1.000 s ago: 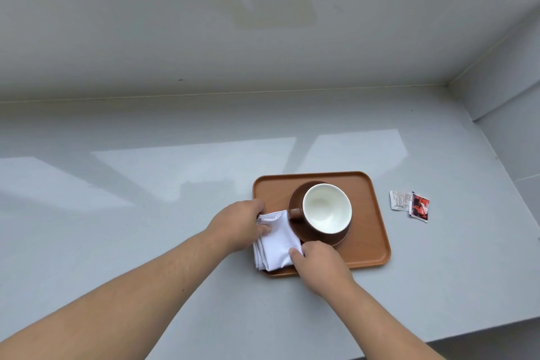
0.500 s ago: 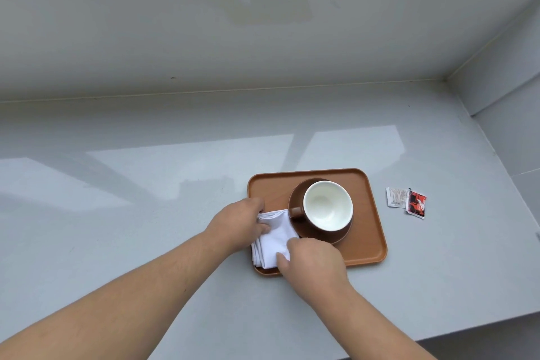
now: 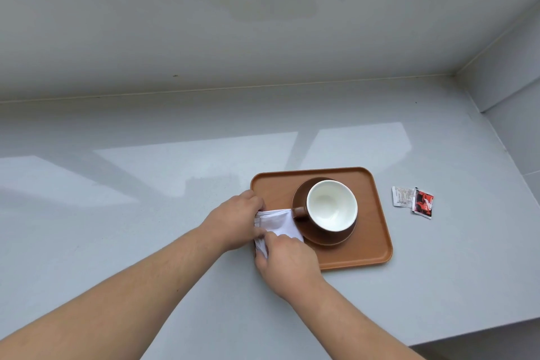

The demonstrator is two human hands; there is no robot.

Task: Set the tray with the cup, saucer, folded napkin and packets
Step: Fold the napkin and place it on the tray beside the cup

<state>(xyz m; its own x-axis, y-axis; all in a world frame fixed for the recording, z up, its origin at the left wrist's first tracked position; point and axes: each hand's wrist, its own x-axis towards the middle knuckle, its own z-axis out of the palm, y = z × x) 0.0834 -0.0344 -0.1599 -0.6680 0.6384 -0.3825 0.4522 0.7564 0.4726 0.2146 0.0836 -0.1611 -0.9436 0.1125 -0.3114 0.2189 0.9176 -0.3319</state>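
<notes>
White cloth napkin (image 3: 279,223) is pinched by both hands, left hand (image 3: 238,221) and right hand (image 3: 285,261), at the tray's (image 3: 377,242) near-left corner, touching the saucer (image 3: 330,238). A careless tug could nudge the cup (image 3: 331,204). Packets (image 3: 413,202) lie on the counter (image 3: 117,199), right.

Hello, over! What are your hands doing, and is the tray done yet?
Both hands, left and right, on napkin at tray left side. Cup on saucer, set. Packets on counter, off tray. Nothing blocking.
</notes>
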